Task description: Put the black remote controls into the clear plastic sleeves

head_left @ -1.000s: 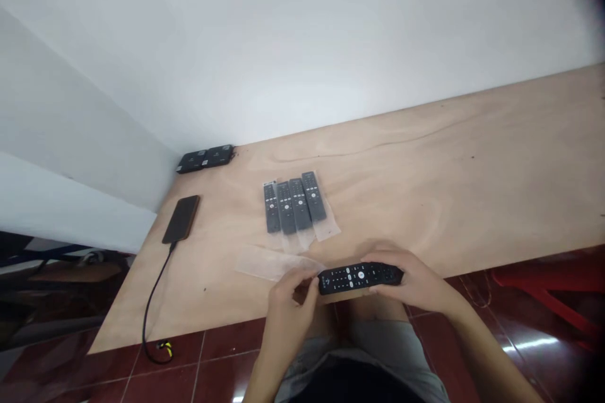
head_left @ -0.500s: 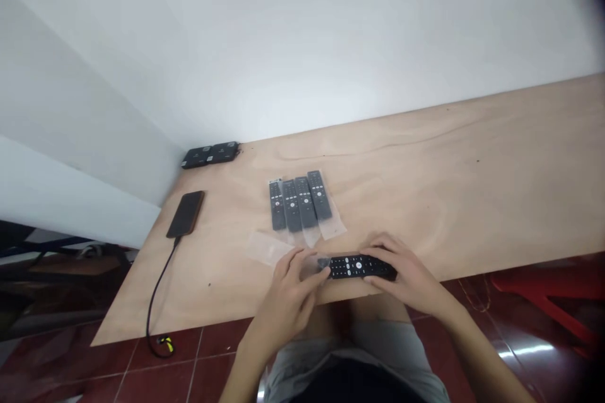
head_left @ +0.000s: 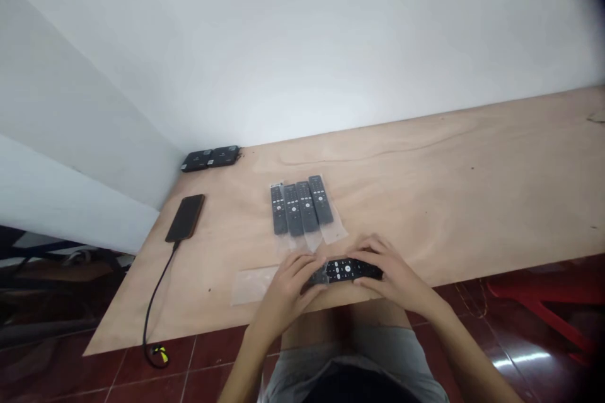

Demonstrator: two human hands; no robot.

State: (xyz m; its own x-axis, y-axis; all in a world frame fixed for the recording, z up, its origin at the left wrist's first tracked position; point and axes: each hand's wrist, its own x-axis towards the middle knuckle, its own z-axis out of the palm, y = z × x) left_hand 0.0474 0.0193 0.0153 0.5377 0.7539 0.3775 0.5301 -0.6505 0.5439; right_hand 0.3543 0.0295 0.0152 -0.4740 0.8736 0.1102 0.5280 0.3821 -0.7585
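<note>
A black remote control [head_left: 347,269] lies sideways at the table's front edge, its left end inside a clear plastic sleeve [head_left: 253,284] that trails out to the left. My right hand [head_left: 390,274] grips the remote's right end between thumb and fingers. My left hand [head_left: 293,286] pinches the sleeve around the remote's left end. Beyond my hands, several sleeved remotes [head_left: 301,208] stand side by side in a row, flat on the table.
On the wooden table [head_left: 449,201], a phone [head_left: 186,218] lies at the left with a black cable [head_left: 154,302] hanging over the edge. Two black boxes [head_left: 210,158] sit at the back left by the white wall [head_left: 302,44]. A red stool [head_left: 543,302] stands at the right.
The remote and my right hand have shifted left, and more of the remote's left end is covered by the sleeve. The sleeve's loose part now lies further left and nearer the front edge.
</note>
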